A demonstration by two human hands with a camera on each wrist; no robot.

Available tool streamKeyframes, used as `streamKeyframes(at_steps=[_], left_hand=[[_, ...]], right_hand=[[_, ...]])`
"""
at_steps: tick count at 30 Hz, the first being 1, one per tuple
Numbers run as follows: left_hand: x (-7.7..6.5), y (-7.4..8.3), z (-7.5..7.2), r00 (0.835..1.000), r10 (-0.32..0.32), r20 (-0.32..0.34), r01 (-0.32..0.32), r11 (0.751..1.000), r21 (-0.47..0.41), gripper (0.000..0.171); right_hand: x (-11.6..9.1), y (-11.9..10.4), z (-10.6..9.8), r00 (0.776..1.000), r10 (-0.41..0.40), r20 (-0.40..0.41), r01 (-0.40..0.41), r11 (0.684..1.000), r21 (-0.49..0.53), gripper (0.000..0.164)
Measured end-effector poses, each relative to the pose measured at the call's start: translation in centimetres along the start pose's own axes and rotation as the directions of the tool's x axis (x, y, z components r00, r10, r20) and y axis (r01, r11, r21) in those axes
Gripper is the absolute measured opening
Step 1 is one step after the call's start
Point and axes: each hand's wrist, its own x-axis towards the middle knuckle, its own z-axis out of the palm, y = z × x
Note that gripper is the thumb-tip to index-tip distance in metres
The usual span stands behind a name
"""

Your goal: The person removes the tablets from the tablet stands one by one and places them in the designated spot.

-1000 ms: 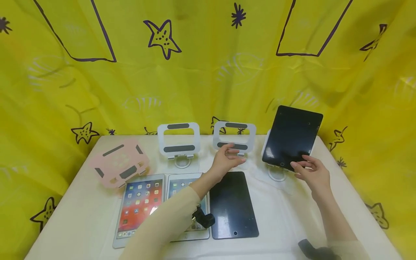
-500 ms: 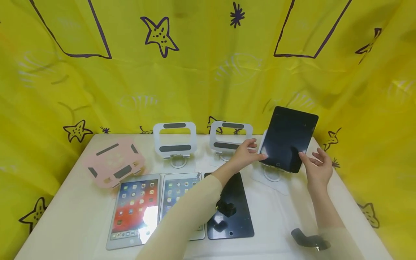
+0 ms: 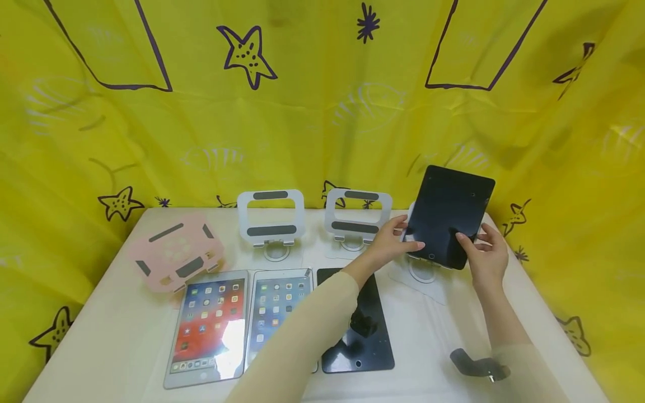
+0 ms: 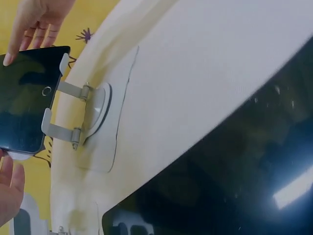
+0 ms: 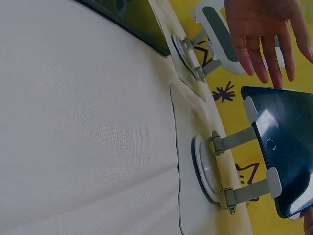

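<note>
A black tablet [image 3: 450, 215] leans tilted on a white folding stand, which it mostly hides. Two hooks [image 5: 274, 182] of the stand cup its lower edge in the right wrist view, above the round base [image 3: 422, 271]. My right hand [image 3: 489, 257] pinches the tablet's right edge, thumb on the screen and fingers behind. My left hand [image 3: 390, 240] is at the left edge, its thumb overlapping the lower left corner in the head view. In the right wrist view the left hand's fingers [image 5: 259, 54] are straight, fingertips right at the tablet's edge.
Two white stands, a left one [image 3: 272, 230] and a middle one [image 3: 355, 226], stand left of the tablet. A pink stand [image 3: 176, 246] is at far left. Two white tablets [image 3: 209, 319] and another black tablet [image 3: 375, 336] lie flat in front. A yellow curtain [image 3: 302, 129] hangs behind.
My left hand has moved right from the middle stand to the tablet's left edge. My right hand has shifted from the lower edge to the right edge and closed on it.
</note>
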Motion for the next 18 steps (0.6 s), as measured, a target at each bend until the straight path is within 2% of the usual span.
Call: streamKeyframes(at_steps=[2,4,7,10,14,18], left_hand=[[0.2,0.0,0.2,1.000,0.002,0.005,-0.002,1.000,0.002,0.073],[0.3,0.1,0.4,1.000,-0.002,0.008,0.002,1.000,-0.022,0.072],[0.4,0.1,0.8,1.000,-0.017,-0.001,0.017,0.996,-0.085,0.071],[0.4,0.0,1.1,0.999,-0.029,-0.032,0.025,0.992,-0.122,0.068],[0.7,-0.3,1.1,0.997,-0.003,-0.072,-0.005,0.993,-0.121,0.061],[1.0,-0.7,0.9,0.997,0.033,-0.072,-0.041,0.993,-0.112,0.053]], right_hand=[[-0.1,-0.1,0.0,1.000,-0.006,0.012,0.006,1.000,-0.014,0.068],[-0.2,-0.3,-0.1,0.999,0.031,0.022,-0.032,0.999,0.028,0.069],[-0.3,-1.0,-0.3,0.988,0.143,0.065,-0.151,0.979,0.139,0.071],[-0.3,-1.6,-0.5,0.964,0.244,0.102,-0.262,0.935,0.238,0.073],[-0.3,-1.9,-0.4,0.961,0.256,0.106,-0.276,0.915,0.293,0.068],[-0.3,-1.5,-0.3,0.966,0.244,0.092,-0.260,0.883,0.391,0.056]])
